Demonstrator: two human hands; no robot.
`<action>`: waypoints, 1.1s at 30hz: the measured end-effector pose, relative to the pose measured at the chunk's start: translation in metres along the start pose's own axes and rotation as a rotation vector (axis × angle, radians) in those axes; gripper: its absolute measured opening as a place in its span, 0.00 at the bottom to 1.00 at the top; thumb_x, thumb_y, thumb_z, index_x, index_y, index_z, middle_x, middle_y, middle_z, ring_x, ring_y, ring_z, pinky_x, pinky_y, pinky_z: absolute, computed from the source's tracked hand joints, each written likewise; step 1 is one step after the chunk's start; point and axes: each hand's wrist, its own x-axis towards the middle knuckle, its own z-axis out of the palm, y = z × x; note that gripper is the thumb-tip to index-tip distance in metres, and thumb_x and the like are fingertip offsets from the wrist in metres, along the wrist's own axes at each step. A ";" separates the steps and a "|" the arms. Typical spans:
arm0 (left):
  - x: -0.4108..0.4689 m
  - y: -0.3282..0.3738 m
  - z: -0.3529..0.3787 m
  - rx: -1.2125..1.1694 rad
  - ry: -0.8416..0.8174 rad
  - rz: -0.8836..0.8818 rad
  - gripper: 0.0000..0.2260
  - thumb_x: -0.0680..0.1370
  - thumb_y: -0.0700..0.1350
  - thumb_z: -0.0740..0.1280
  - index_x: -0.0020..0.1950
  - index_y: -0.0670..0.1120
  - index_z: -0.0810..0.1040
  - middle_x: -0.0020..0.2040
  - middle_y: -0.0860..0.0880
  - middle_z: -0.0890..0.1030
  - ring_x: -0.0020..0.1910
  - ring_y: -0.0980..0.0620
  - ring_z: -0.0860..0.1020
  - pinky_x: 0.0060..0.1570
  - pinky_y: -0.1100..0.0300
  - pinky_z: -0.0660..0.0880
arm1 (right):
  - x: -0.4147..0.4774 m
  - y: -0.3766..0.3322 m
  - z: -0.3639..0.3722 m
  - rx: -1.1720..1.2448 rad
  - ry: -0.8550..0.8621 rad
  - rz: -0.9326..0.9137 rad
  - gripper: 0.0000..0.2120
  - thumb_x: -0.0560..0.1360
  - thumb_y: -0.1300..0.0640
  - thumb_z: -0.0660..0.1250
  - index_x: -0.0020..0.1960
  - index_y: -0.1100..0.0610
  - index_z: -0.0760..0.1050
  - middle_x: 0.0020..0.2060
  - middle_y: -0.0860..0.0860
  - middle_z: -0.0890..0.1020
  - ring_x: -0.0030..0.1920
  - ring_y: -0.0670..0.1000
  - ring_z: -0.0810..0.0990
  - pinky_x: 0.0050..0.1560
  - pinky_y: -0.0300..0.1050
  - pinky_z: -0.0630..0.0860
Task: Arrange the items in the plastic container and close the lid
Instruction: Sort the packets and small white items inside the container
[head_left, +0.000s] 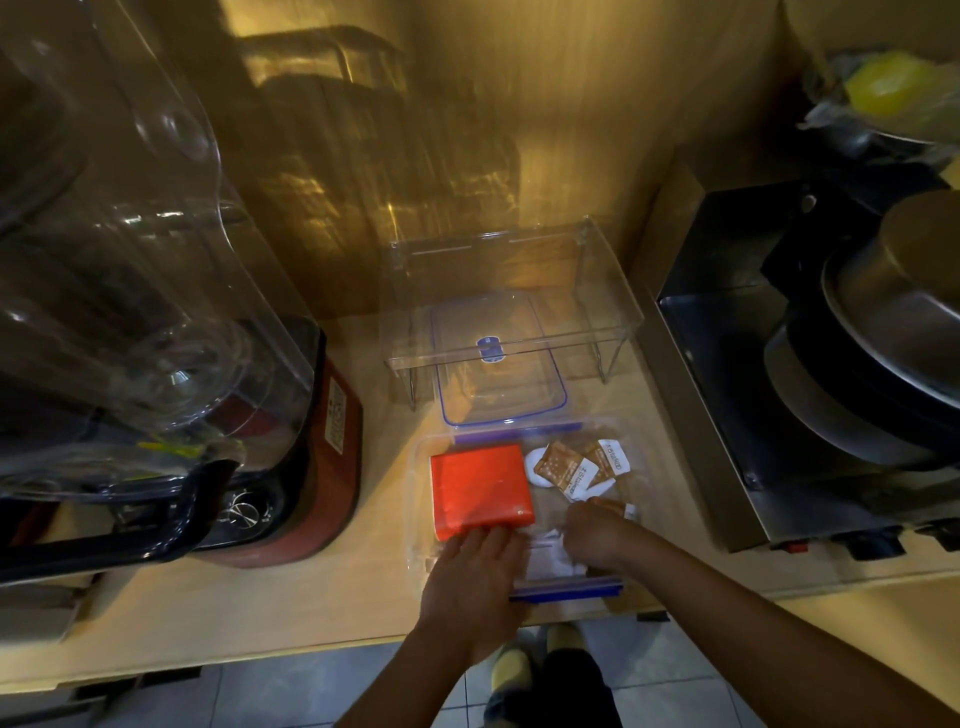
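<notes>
From the head view, the arranging step is in hand. The plastic container (421, 499) sits open on the desk (311, 587), at six o'clock of its lid (498, 379), which lies apart under a clear acrylic riser (608, 291). Inside, a red packet (480, 488) fills the nine o'clock half; brown sachets (576, 465) and white pods (537, 467) lie at three o'clock. The left hand (475, 587) rests flat, fingers extended, on the packet's near edge, gripping nothing. The right hand (595, 535) curls over small white items; whether its grip holds one cannot be told. Next, likely, the loose items need settling below the rim, then the lid must be fetched and pressed on.
</notes>
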 end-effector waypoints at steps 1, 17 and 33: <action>-0.002 -0.002 -0.001 0.004 0.006 0.075 0.24 0.74 0.55 0.61 0.69 0.54 0.63 0.70 0.51 0.70 0.69 0.49 0.65 0.68 0.53 0.61 | -0.001 -0.001 -0.001 -0.036 0.006 0.011 0.10 0.76 0.58 0.62 0.52 0.62 0.77 0.52 0.55 0.82 0.46 0.50 0.79 0.32 0.36 0.65; 0.000 -0.007 0.001 -0.021 -0.046 0.076 0.21 0.74 0.54 0.60 0.65 0.52 0.68 0.68 0.50 0.72 0.65 0.48 0.70 0.62 0.53 0.70 | -0.006 0.008 -0.005 0.028 -0.041 -0.137 0.05 0.73 0.61 0.63 0.46 0.59 0.77 0.47 0.56 0.81 0.49 0.55 0.80 0.40 0.40 0.70; 0.001 -0.007 -0.002 -0.029 -0.113 0.063 0.22 0.74 0.56 0.60 0.67 0.52 0.67 0.68 0.49 0.72 0.64 0.48 0.71 0.62 0.51 0.70 | 0.010 -0.002 -0.029 0.093 0.485 0.068 0.15 0.77 0.56 0.61 0.62 0.58 0.70 0.56 0.55 0.81 0.57 0.56 0.79 0.54 0.48 0.75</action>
